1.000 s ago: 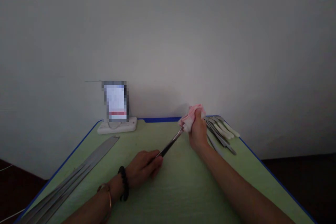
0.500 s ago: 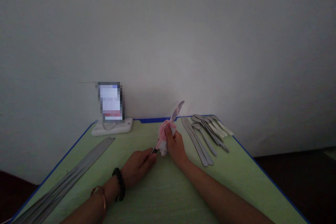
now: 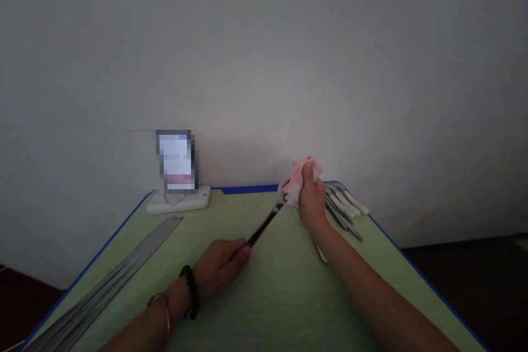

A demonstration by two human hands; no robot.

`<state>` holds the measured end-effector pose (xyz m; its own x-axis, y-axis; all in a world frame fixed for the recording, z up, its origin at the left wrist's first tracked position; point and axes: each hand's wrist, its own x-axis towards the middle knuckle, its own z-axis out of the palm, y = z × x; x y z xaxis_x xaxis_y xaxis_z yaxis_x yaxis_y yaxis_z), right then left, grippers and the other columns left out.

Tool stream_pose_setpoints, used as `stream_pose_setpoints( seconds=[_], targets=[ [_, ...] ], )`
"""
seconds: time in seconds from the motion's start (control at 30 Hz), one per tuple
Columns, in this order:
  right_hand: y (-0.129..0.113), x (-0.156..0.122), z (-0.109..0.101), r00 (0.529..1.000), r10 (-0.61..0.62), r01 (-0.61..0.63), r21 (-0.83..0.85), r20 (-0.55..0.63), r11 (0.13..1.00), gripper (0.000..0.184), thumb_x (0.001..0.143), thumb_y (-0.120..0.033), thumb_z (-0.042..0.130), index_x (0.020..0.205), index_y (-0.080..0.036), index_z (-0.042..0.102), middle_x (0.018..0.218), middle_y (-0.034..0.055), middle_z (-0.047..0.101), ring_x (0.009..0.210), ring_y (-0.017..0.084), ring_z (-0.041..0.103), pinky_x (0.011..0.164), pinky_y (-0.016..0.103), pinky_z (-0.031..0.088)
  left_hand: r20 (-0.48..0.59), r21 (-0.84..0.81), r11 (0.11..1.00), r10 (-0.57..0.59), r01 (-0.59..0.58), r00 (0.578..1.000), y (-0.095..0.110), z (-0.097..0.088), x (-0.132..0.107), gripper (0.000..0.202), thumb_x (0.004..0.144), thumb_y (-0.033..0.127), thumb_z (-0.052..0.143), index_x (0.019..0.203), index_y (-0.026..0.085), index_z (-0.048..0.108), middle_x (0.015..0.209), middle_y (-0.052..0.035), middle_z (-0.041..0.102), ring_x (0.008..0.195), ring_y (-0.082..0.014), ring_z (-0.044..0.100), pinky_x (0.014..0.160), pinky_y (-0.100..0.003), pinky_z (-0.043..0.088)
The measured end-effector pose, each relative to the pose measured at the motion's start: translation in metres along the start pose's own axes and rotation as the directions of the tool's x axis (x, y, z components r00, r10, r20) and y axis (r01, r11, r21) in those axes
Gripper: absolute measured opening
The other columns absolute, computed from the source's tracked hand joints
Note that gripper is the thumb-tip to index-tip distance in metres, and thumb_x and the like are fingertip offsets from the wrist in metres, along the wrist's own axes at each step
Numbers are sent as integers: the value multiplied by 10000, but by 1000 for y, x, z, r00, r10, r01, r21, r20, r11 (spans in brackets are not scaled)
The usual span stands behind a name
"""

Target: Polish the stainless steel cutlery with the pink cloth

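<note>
My left hand [image 3: 225, 261] grips the handle end of a metal table knife [image 3: 266, 226], which slants up and away to the right above the table. Wrapped around the knife's far part is a pink and white cloth [image 3: 297, 180], pinched in my right hand [image 3: 312, 201] with the thumb on top. The cloth hides the blade. Below and behind the right hand lie pieces of cutlery, some covered by that hand and forearm.
Several spoons and white-handled pieces [image 3: 345, 202] lie at the table's back right. A grey, folded strip-like item [image 3: 124, 269] runs along the left side. A blurred screen [image 3: 178, 160] stands on a white base [image 3: 181, 201] by the wall. The green table [image 3: 264, 302] has blue edging.
My right hand and the cloth have slid up the knife, away to the right, toward its tip. More of the handle shows now; the left hand stays nearly in place.
</note>
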<state>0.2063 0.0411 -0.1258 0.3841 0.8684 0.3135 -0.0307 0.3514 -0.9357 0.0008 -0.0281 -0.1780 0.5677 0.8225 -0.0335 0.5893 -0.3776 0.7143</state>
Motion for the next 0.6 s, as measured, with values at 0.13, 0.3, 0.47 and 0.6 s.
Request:
stream_pose_setpoints(
  seconds=[0.13,0.3,0.47,0.6],
  targets=[
    [-2,-4,3,1000,15,-15,-2,-24,1000,602,745,-719,385,681,-156,587,428,-20,478,415,119,429,400,232,311,18,-41,999,11,-10,1000,-3,-1,1,415,907,501,255,660,198,395,583,48,375,533,-111,358,507,-218,280],
    [7,-31,17,992,76,-69,-75,99,995,569,760,-684,412,582,-163,554,434,-2,492,416,112,438,392,223,297,0,-10,1000,21,-21,1000,0,0,1,401,911,477,254,680,194,421,598,39,424,551,-118,391,542,-228,297],
    [17,-53,25,968,114,-93,-104,222,990,526,770,-640,454,544,-170,524,440,-5,492,420,105,433,397,218,304,-24,-20,1000,-3,3,1000,3,0,2,407,908,493,245,692,196,421,597,38,417,548,-122,387,537,-233,294],
    [13,-46,23,968,115,-97,-88,224,991,533,763,-649,460,560,-162,537,440,-4,495,433,113,453,403,221,317,-56,-38,999,-3,1,998,3,-2,3,408,910,502,234,692,200,400,581,47,391,531,-118,372,526,-232,292]
  ],
)
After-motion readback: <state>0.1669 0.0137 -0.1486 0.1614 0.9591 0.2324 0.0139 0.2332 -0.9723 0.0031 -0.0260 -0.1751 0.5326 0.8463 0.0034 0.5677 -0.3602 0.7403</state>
